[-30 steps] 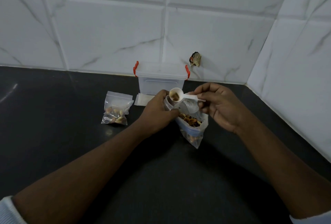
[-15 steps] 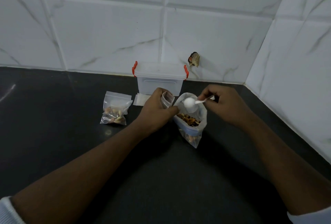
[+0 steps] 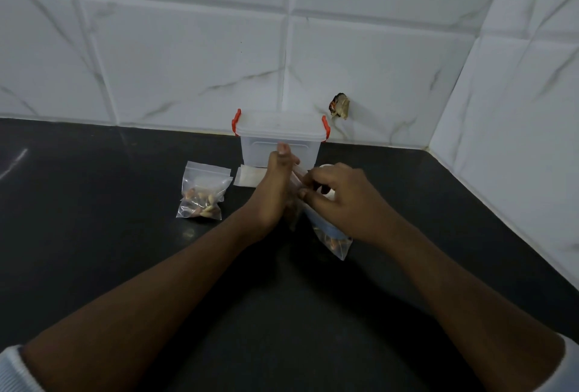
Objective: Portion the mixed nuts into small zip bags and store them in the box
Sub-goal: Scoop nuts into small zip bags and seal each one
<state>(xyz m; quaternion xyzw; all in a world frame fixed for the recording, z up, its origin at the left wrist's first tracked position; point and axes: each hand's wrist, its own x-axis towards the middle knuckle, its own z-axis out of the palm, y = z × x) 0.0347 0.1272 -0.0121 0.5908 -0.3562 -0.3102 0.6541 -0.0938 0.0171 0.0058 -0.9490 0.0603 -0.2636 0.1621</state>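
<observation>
The left hand [image 3: 275, 192] curls its fingers round a small zip bag [image 3: 297, 171]; the right hand [image 3: 342, 200] pinches its top edge. Under it lies the nut bag [image 3: 336, 242]. A filled bag [image 3: 202, 195] sits left on the worktop [image 3: 94, 203], with the lidded box [image 3: 280, 140] behind.

The light is dim, cool and flat, and seems to fall from above. The white tiled wall [image 3: 188, 62] takes most of it. The black surface [image 3: 94, 250] stays nearly dark, with one faint streak of glare at its left edge. Soft shadows lie under both forearms. The left grip [image 3: 275, 191], the right grip [image 3: 341, 200] and the small zip bag [image 3: 296, 173] between them are smeared by motion. The white scoop [image 3: 329, 193] under the right grip is only a pale patch. Tile lines bend toward the frame edges.
</observation>
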